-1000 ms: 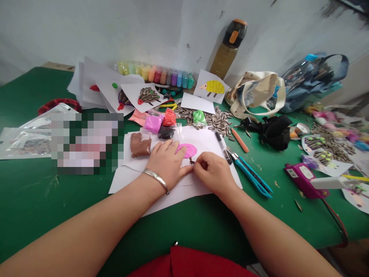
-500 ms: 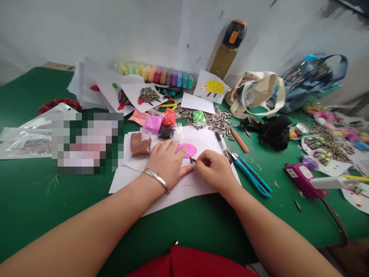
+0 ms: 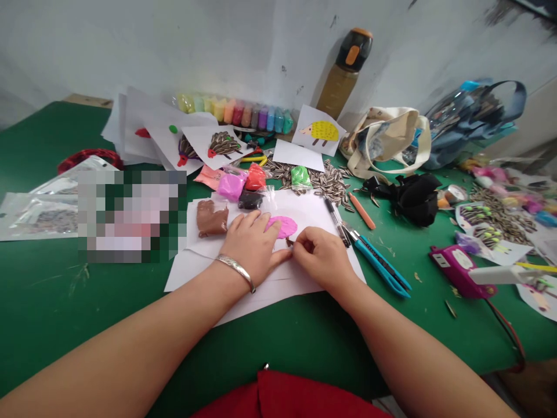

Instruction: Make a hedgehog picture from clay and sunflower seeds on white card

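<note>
On a stack of white paper lies a flat pink clay oval. My left hand rests flat on the sheet with fingers apart, its fingertips touching the oval's left edge. At the oval's lower edge is a small dark brown piece, apparently clay. My right hand is closed in a pinch on this piece, thumb and forefinger together, hiding part of it. Left of my left hand sits a bag of brown clay. Beyond are bags of purple clay, red clay and black clay.
A blue utility knife, pens and an orange stick lie to the right. Behind are sunflower seeds, green clay, a hedgehog picture, a bottle and a cloth bag. A magenta device stands further right.
My right hand has shifted very slightly left, its fingertips closer over the small brown piece. My left hand stays in place on the paper.
</note>
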Motion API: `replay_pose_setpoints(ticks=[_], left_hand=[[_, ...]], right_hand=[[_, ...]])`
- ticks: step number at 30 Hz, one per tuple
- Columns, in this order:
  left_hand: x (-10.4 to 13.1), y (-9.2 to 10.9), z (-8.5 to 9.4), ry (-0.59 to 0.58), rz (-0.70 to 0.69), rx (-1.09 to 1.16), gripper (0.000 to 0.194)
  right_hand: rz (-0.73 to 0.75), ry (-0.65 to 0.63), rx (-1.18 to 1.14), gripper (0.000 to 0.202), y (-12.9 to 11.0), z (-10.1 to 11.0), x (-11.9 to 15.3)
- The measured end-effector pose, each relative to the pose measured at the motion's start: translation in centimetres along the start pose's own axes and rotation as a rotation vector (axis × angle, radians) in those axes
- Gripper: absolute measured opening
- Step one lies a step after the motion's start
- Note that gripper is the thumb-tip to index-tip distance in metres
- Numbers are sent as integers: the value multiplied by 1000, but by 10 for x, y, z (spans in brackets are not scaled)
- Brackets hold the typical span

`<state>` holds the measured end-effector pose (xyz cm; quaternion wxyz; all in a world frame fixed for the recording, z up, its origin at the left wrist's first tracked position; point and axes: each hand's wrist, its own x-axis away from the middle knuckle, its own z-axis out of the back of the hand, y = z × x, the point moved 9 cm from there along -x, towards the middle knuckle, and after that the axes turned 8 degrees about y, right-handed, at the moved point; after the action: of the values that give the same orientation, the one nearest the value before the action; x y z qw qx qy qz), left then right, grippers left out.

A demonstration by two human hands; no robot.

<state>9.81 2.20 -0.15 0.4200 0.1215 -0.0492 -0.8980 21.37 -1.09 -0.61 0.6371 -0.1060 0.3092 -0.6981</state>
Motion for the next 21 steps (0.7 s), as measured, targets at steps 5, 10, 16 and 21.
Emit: replay_pose_setpoints(ticks=[5, 10, 16, 21], left_hand=[[0, 0, 1, 14, 0, 9, 49], [0, -1, 0, 0, 4, 7, 49], [0, -1, -1, -11, 5, 3, 49], [0, 0, 1, 4, -1, 1, 49]], right_hand=[[18, -2, 1, 9, -2, 0, 1], [38, 10, 1, 10, -4, 1, 2], [69, -5, 20, 10, -6, 0, 3], [32, 8, 1, 10, -4, 0, 1]])
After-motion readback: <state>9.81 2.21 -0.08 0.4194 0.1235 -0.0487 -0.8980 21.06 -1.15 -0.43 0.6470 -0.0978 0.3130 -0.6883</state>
